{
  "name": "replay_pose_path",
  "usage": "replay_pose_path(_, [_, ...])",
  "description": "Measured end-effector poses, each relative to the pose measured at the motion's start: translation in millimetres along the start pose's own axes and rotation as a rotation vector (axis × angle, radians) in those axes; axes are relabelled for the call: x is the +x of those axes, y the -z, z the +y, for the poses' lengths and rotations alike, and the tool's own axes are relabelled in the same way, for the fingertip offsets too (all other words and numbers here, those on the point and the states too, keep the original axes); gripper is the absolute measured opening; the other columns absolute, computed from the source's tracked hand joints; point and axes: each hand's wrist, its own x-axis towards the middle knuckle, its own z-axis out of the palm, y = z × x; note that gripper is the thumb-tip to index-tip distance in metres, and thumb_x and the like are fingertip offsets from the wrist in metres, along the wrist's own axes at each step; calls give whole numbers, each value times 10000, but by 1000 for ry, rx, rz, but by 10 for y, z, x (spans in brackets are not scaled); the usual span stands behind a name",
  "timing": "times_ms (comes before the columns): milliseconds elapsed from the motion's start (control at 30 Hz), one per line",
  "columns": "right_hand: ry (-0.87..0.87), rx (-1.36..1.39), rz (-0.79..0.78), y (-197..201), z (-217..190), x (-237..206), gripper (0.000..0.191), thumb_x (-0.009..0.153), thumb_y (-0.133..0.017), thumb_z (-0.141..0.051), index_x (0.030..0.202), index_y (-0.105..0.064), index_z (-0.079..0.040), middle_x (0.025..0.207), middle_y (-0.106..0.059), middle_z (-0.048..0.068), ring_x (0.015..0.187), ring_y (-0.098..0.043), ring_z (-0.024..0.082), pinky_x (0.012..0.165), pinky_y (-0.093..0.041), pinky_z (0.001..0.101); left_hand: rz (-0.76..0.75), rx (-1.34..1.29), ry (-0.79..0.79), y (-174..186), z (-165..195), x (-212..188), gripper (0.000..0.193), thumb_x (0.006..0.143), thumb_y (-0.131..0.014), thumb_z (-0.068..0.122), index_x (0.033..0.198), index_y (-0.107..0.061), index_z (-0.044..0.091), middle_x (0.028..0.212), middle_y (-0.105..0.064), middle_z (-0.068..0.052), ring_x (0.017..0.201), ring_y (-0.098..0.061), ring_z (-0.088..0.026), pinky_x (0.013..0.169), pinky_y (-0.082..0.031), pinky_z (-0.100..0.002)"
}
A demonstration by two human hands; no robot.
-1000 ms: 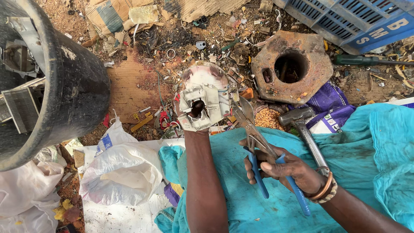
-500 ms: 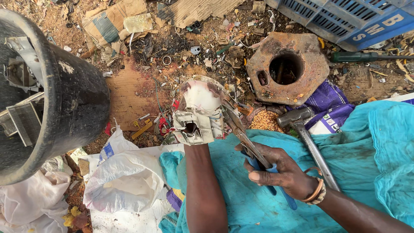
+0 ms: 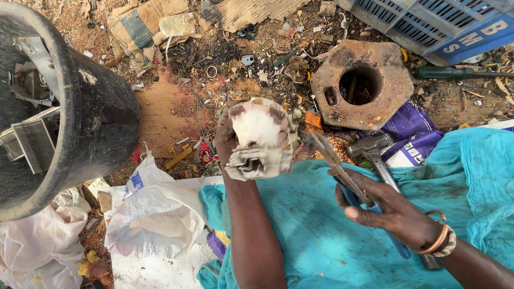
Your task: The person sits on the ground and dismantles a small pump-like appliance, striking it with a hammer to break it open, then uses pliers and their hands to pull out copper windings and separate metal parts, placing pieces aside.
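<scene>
Since a moment ago you've tilted the broken white casing (image 3: 261, 140) toward you in your left hand (image 3: 226, 140), clamped around it above the teal cloth (image 3: 321, 225), while your right hand (image 3: 393, 211) grips the blue-handled pliers (image 3: 342, 174); keep the jaws angled into its edge and your left wrist braced.

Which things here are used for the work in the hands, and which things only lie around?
In use: white broken casing in left hand; blue-handled pliers in right hand.

Lying about: hammer, rusty metal block, black tub, blue crate, white bags.
</scene>
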Motion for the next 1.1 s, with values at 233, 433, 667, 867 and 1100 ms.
replay_pose_path(233, [-248,-810,161,-17,314,-33,913,882,-625,-627,1592,-338,-128,1293,-628,178,1066,-683,367,954,-537,482,187,112,-217,-556,3,-21,224,1054,-642,156,1232,-617,21,1188,-724,-122,1028,-716,-205,878,-631,-372])
replay_pose_path(433, [-125,-935,263,-205,140,-60,824,809,-656,-613,1486,-483,-176,1264,-619,193,1122,-627,385,937,-534,485,-89,210,-87,-682,-15,-194,349,896,-794,274,1127,-699,29,1069,-766,-143,916,-759,-234,716,-666,-410])
replay_pose_path(667, [646,-619,547,51,-485,122,506,959,-661,-215,1446,-576,-104,1436,-624,152,1350,-590,342,1107,-499,485,-358,110,23,-498,-185,-329,431,906,-866,299,1170,-760,-24,1046,-762,-160,876,-717,-198,784,-589,-345])
replay_pose_path(867, [740,-720,233,205,-681,272,327,794,-812,-179,1115,-765,-142,1088,-775,62,1055,-722,264,916,-576,398,-422,46,64,-593,-198,-349,350,921,-820,283,1138,-739,20,1034,-771,-165,906,-756,-254,797,-629,-397])
replay_pose_path(1100, [692,-484,480,157,-302,277,251,819,-810,-104,1059,-742,-72,1030,-771,82,1002,-739,235,871,-587,346,-176,236,58,-814,-216,-355,266,1023,-721,197,1185,-730,-14,827,-703,-70,639,-622,-121,596,-529,-283])
